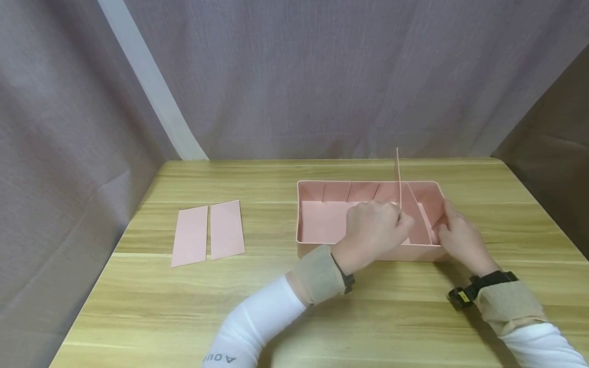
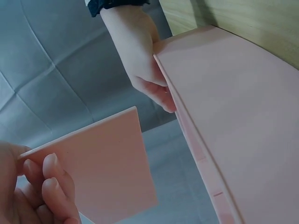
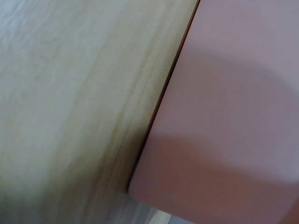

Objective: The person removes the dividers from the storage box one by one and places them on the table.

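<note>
A long pink box with slots along its back wall sits on the table. My left hand is over its front half, pinching a thin pink divider that stands upright and rises above the rim. In the left wrist view, thumb and fingers hold that divider by one edge. Its lower end is hidden in the head view. At the box's right end, my right hand grips the end wall near the front corner. Another divider stands slanted inside the box near that end.
Two more flat pink dividers lie side by side on the wooden table, left of the box. A grey curtain hangs behind the table's back edge. The right wrist view shows only box wall and tabletop.
</note>
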Demonstrator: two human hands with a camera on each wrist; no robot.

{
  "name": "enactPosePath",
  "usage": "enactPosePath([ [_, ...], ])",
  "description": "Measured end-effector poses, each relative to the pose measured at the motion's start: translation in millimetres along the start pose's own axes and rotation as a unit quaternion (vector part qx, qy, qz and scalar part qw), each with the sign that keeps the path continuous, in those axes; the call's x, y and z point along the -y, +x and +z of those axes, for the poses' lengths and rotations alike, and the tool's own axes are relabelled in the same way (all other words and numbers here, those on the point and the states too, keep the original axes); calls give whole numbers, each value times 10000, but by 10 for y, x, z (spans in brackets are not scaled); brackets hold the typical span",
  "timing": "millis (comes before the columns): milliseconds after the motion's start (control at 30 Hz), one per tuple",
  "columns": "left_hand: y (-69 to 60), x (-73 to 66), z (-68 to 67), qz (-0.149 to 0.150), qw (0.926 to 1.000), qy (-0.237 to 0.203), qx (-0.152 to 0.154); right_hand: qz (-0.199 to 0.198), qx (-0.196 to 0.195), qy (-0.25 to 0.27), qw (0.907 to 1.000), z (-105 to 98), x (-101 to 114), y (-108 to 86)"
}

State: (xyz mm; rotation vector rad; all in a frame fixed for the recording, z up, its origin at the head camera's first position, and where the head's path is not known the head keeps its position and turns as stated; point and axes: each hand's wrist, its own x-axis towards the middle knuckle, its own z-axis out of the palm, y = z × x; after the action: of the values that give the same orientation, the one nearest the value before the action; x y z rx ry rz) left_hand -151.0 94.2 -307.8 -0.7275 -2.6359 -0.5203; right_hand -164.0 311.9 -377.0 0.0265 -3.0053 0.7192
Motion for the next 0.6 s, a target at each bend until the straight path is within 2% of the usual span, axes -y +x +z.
enactPosePath([
  [133, -20, 15, -48, 35, 9999, 112, -115, 1, -14, -23, 10000, 3, 0, 0],
  [400, -54, 67, -107, -150, 9999, -7, 49, 142, 138, 107, 9997, -2, 3, 2],
  [600, -72, 118, -145, -195, 9998, 18, 44, 87, 47, 27, 9999, 3, 3, -5],
])
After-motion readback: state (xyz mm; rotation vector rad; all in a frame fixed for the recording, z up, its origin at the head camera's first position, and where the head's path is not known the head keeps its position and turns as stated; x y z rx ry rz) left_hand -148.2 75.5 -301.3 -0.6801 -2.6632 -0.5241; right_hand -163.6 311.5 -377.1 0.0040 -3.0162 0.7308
